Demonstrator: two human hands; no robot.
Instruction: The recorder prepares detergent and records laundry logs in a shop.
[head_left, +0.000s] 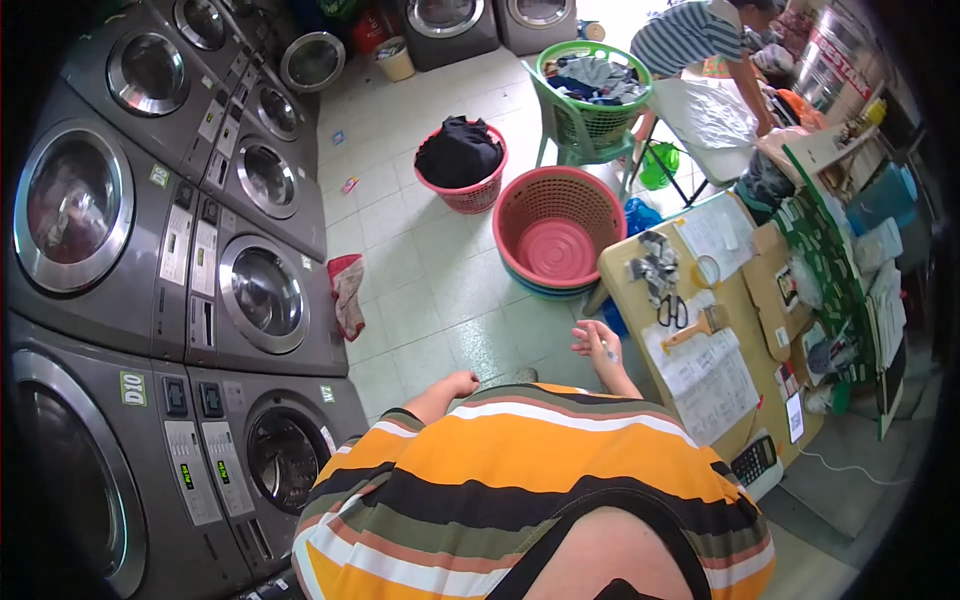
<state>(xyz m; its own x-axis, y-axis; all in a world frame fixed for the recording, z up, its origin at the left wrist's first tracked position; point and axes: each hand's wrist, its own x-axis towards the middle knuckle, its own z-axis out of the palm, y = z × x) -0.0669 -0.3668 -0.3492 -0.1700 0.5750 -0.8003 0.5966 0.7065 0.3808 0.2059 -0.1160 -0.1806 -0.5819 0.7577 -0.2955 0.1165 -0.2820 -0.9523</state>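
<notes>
My left hand (463, 384) hangs low in front of my striped shirt, its fingers curled and mostly hidden from above. Nothing shows in it. A slim, pale pen-like object (608, 351) rests in my right hand (597, 346), whose fingers are loosely bent. That hand is beside the edge of the yellowish table (637, 289). Close by on the tabletop lie black-handled scissors (673, 310), a paintbrush (697, 330) and sheets of paper with writing (705, 382). Beyond my hands, a pink plastic basket (559, 225) is stacked on other tubs.
Stacked washers and dryers (172, 247) line the left; one washer door (285, 457) stands open. A pink basket of dark clothes (461, 161) and a cloth (346, 296) lie on the tiles. A green laundry basket (592, 112) sits on a chair. Another person (690, 37) bends over bags.
</notes>
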